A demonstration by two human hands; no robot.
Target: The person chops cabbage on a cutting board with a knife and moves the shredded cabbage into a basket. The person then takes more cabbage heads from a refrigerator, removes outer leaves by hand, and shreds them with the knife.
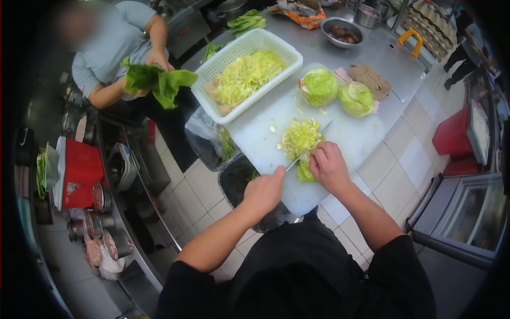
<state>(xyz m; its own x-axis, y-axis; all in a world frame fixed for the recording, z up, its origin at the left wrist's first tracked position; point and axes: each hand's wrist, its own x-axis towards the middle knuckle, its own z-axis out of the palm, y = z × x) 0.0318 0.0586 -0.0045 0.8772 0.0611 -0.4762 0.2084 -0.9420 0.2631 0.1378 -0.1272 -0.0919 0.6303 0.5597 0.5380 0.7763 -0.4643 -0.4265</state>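
My left hand (265,192) is wrapped round the handle of a knife (294,164), whose blade slants up and right across the lettuce. The fingers of my right hand (328,165) are curled down onto an uncut piece of lettuce (306,173), close beside the blade. Shredded lettuce (299,137) lies heaped on the far side of the knife. All of this rests on a white cutting board (255,139). Two whole heads of lettuce, a larger one (319,86) and a smaller one (357,100), sit farther back on it.
A white perforated basket (291,53) of shredded lettuce stands at the board's far left. A co-worker (119,48) holds green leaves (164,85) beside it. Bins (234,183) stand below the board's left edge. A metal bowl (340,42) is at the back.
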